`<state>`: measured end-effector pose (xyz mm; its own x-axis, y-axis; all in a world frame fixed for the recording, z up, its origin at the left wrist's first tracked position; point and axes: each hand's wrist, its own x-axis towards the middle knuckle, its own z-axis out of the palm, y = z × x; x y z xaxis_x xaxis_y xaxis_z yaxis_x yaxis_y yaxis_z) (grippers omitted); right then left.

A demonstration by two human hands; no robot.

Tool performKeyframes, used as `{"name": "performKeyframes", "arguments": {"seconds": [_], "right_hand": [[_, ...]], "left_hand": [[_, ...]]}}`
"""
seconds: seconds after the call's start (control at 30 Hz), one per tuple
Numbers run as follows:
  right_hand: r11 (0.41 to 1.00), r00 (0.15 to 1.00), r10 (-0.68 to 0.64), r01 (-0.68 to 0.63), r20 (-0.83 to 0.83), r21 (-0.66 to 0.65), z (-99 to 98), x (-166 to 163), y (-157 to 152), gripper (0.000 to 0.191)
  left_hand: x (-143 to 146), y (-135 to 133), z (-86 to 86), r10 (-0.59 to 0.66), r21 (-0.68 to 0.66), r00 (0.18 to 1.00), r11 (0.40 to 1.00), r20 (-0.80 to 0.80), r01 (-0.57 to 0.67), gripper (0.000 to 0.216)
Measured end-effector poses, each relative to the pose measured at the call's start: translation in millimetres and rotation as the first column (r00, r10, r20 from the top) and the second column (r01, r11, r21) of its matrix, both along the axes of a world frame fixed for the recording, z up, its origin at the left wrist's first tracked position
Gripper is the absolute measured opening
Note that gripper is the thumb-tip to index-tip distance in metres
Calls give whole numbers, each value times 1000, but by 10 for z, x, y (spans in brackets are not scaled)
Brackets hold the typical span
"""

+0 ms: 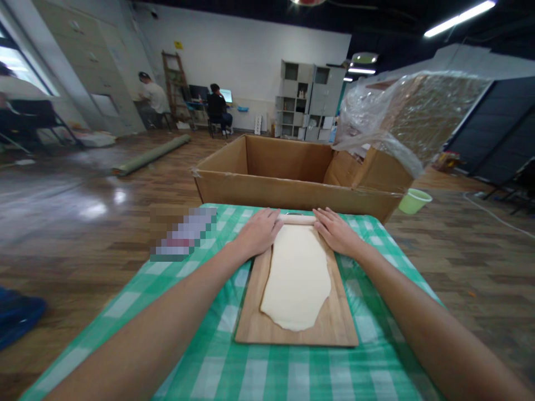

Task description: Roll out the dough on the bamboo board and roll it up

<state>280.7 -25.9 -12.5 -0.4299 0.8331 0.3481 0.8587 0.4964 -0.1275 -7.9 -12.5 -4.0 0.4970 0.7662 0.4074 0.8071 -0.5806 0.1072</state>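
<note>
A pale sheet of rolled-out dough point(297, 278) lies lengthwise on a wooden board point(252, 329). Across its far end rests a light wooden rolling pin point(298, 220). My left hand point(261, 229) is over the pin's left end, and my right hand point(336, 230) is over its right end. Both palms face down, with the fingers pointing forward and pressed on the pin. The pin's ends are hidden beneath the hands. Both forearms reach forward over a green-and-white checked tablecloth point(234, 373).
Beyond the table's far edge stands a large open cardboard box point(288, 186), with plastic-wrapped cardboard point(430, 106) at its right. A pale green bucket point(415, 201) is to the right. A pixelated item point(184, 234) lies at the table's left. Several people sit in the background.
</note>
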Motion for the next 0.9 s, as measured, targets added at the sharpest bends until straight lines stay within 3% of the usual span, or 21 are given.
{"name": "performKeyframes", "arguments": {"seconds": [0.23,0.37,0.47,0.63,0.73,0.9], "right_hand": [[983,976,-135,154,172,-101,366,-124,-250,54],[955,924,-251,286,289,-84,585,-214,-390,43],[962,932,-219,255,287,-93,617,-204,-398,37],[982,970,-104,135,220,-130,481,-157,-310,31],[989,975,-87,109,205,-98,439,-121,-277,31],[987,968,-147,158,202,-40,523,165,-215,32]], "left_hand": [[158,-223,188,118,67,975,992,-188,-107,48],[192,-275,225,88,65,971,995,-224,-75,45],[176,-279,244,57,10,974,998,-220,-57,40],[146,-233,174,4,-12,990,1000,-143,-6,32],[120,-147,112,20,-54,1000,998,-12,-21,33],[65,3,87,145,-240,967,966,209,-93,60]]}}
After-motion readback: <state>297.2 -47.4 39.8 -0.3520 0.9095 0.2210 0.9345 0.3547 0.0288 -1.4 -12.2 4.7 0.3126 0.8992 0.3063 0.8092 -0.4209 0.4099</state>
